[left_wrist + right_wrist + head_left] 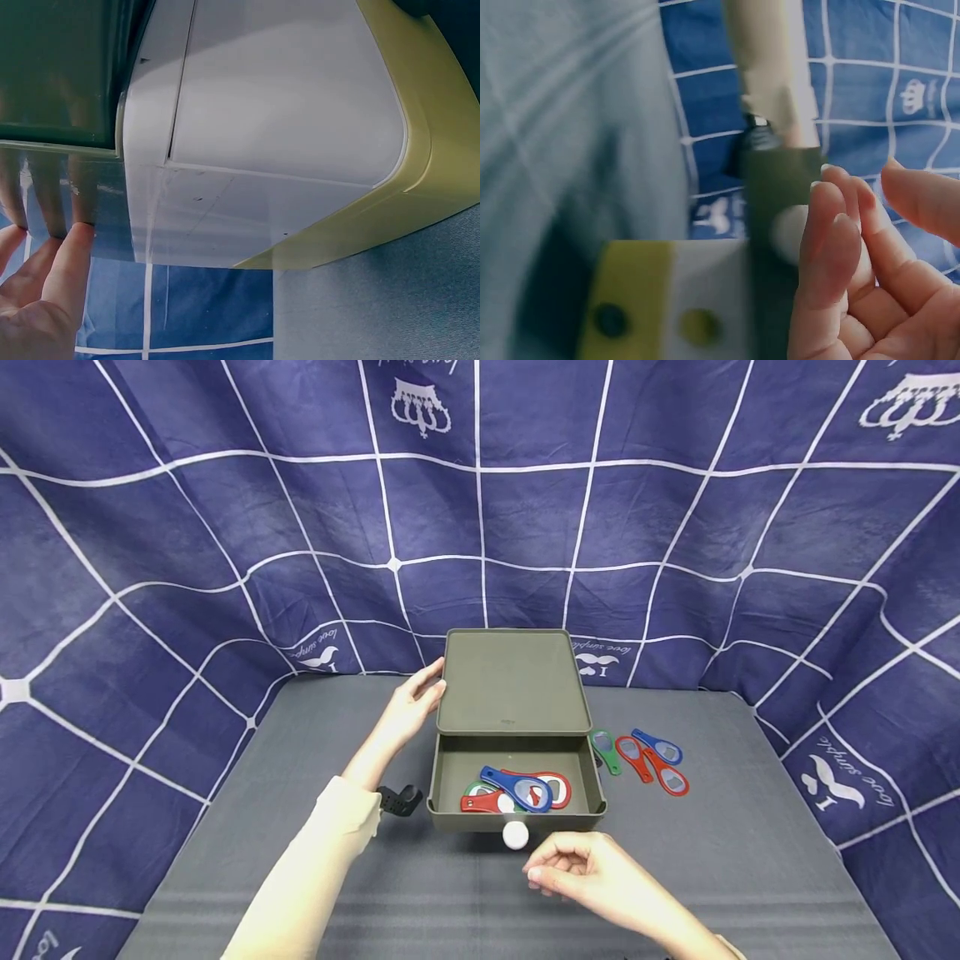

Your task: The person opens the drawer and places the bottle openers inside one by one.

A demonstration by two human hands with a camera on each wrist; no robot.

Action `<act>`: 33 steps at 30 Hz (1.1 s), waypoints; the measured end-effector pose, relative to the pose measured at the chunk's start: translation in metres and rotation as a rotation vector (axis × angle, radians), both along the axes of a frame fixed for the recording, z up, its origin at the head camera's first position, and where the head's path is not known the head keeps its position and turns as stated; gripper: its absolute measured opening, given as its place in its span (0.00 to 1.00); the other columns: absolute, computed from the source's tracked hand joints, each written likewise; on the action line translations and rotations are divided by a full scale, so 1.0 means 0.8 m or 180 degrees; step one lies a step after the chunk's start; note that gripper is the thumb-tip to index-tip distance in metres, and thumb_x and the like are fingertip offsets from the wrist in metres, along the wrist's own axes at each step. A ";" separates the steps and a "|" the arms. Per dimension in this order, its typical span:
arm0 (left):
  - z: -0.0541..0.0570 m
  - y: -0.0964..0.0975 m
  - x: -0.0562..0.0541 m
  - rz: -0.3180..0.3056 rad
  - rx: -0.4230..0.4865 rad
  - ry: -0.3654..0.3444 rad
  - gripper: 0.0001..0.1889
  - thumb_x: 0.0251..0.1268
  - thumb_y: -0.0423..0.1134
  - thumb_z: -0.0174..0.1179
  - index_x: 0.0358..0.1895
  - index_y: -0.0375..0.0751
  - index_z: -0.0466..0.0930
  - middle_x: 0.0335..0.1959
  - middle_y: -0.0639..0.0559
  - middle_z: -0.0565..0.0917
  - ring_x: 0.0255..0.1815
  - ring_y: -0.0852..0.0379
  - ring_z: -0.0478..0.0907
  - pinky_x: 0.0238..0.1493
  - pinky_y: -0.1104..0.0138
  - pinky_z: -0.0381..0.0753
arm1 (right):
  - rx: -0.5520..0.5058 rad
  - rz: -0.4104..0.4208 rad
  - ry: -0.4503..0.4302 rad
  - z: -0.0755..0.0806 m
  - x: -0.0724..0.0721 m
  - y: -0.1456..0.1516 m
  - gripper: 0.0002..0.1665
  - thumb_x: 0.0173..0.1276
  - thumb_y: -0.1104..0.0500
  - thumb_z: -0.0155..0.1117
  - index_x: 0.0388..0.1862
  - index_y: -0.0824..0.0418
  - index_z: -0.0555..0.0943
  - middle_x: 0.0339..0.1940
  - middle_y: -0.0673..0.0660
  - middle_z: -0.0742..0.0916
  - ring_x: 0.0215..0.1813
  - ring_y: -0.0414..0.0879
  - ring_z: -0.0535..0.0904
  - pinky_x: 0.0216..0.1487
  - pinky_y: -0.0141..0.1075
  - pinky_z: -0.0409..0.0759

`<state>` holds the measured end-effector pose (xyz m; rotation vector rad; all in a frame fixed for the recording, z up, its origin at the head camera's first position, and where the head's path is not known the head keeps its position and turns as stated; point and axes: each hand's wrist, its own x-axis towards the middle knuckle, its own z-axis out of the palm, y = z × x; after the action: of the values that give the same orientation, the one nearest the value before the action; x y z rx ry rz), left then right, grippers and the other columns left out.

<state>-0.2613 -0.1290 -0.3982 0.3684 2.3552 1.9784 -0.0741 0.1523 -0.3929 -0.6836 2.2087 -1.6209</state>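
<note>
Blue cloth (528,518) with white grid lines, crowns and lettering hangs behind and to both sides of a dark gray surface (690,877). On the surface, near the middle, stands a small drawer box with a flat olive-green top (513,681). Its side shows a white band (262,112) and a yellow band (427,142) beneath the green part.

At the front, the green drawer (444,768) is pulled out, with a white knob (515,835) on its face. Inside lie several bottle openers, overlapping: a blue opener (501,780) on top, a red one (567,790) partly under it at the right, another red one (478,803) at the front left, and green showing beneath. The right wrist view also shows a yellow knob (700,327) on the white drawer and a dark knob (612,320) on the yellow one.

To the right of the box, four more openers lie close together on the surface: one green (612,764), two red (641,767) and one blue (648,740).

The left hand (411,700) rests its fingertips against the left side of the box, fingers extended. The right hand (573,870) is just beside the white knob, fingers loosely bent and thumb apart from the fingertips.
</note>
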 end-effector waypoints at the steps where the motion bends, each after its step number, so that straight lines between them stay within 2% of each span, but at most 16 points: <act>1: 0.000 0.000 0.000 -0.0004 -0.0001 -0.0002 0.27 0.78 0.37 0.47 0.76 0.39 0.58 0.77 0.42 0.60 0.74 0.41 0.64 0.72 0.49 0.67 | -0.0047 0.0014 -0.0073 -0.007 0.001 -0.001 0.06 0.70 0.58 0.64 0.38 0.59 0.85 0.29 0.55 0.88 0.30 0.33 0.82 0.29 0.31 0.83; 5: 0.001 0.002 0.000 -0.0006 0.0004 -0.0024 0.27 0.79 0.36 0.47 0.76 0.39 0.58 0.77 0.42 0.60 0.74 0.41 0.64 0.72 0.50 0.68 | -0.0241 -0.0007 -0.0380 -0.034 0.003 -0.007 0.11 0.74 0.60 0.59 0.43 0.67 0.82 0.30 0.66 0.87 0.30 0.34 0.82 0.27 0.30 0.82; 10: 0.002 0.002 0.000 -0.0028 -0.0001 -0.0036 0.27 0.79 0.37 0.46 0.76 0.39 0.57 0.78 0.42 0.60 0.74 0.41 0.63 0.72 0.49 0.67 | -0.0466 -0.0208 -0.0523 -0.053 0.004 -0.019 0.15 0.76 0.60 0.55 0.50 0.72 0.78 0.32 0.70 0.86 0.30 0.34 0.82 0.28 0.29 0.82; 13: 0.002 0.002 0.000 -0.0017 0.0011 -0.0039 0.27 0.79 0.37 0.47 0.76 0.39 0.57 0.78 0.43 0.60 0.74 0.41 0.63 0.72 0.50 0.67 | -0.0627 -0.0314 -0.0591 -0.057 0.004 -0.026 0.17 0.77 0.60 0.53 0.51 0.75 0.75 0.31 0.64 0.87 0.30 0.34 0.82 0.29 0.29 0.83; 17: 0.003 0.002 0.001 -0.0002 0.0006 -0.0042 0.27 0.79 0.37 0.47 0.76 0.39 0.57 0.78 0.43 0.60 0.74 0.41 0.63 0.72 0.50 0.68 | -0.0791 -0.0501 -0.0850 -0.058 0.005 -0.034 0.19 0.78 0.58 0.51 0.52 0.76 0.72 0.30 0.51 0.86 0.30 0.35 0.82 0.31 0.27 0.82; 19: 0.002 0.002 0.001 -0.0004 -0.0001 -0.0046 0.27 0.79 0.37 0.46 0.77 0.39 0.57 0.78 0.42 0.60 0.74 0.41 0.63 0.73 0.50 0.67 | -0.0861 -0.0564 -0.0968 -0.059 0.006 -0.036 0.21 0.79 0.57 0.50 0.53 0.76 0.71 0.29 0.47 0.85 0.30 0.35 0.81 0.32 0.26 0.81; 26: 0.001 0.001 -0.001 -0.0014 0.0020 -0.0066 0.27 0.79 0.37 0.47 0.76 0.40 0.58 0.78 0.43 0.60 0.74 0.42 0.63 0.73 0.50 0.67 | -0.1041 -0.0642 -0.1035 -0.060 0.007 -0.042 0.23 0.80 0.57 0.48 0.56 0.80 0.68 0.30 0.46 0.85 0.30 0.35 0.81 0.33 0.25 0.80; 33: 0.001 0.000 -0.001 -0.0036 0.0030 -0.0042 0.27 0.79 0.37 0.47 0.76 0.39 0.57 0.78 0.42 0.60 0.74 0.41 0.63 0.73 0.50 0.67 | -0.0935 -0.0820 -0.1163 -0.056 0.005 -0.043 0.21 0.78 0.54 0.52 0.54 0.74 0.73 0.29 0.46 0.84 0.31 0.36 0.80 0.34 0.25 0.79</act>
<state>-0.2622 -0.1287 -0.3973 0.3673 2.3314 1.9816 -0.0697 0.1181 -0.4376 -0.1492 1.8723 -2.0344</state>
